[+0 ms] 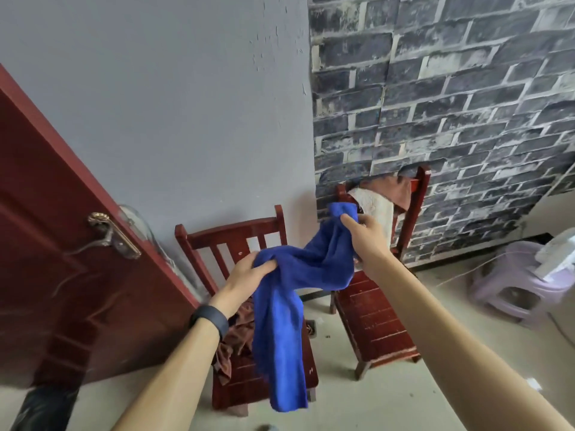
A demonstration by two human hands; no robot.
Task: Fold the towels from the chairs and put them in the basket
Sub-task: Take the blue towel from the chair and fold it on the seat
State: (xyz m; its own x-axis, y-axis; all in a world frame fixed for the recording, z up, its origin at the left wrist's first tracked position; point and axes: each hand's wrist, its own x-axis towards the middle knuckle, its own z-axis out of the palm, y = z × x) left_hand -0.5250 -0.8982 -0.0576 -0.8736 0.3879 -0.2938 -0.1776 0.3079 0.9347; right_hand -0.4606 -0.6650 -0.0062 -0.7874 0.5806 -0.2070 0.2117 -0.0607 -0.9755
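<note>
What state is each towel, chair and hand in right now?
Blue terry towel: unfolded, bunched, held in the air, one end hanging down.
Left hand: grips the blue towel's bunched middle.
Right hand: grips its upper end.
Crumpled brown towel: lying on the left red wooden chair's seat.
White towel: draped over the right red wooden chair's backrest.
Second brown towel: draped over the same backrest.
Both chairs: upright.

Both hands are gripping a blue towel (292,293) mid-air, left hand (249,273), right hand (365,236), over two red chairs (373,318); probably more towels (378,202) are hanging on the far-right one.
</note>
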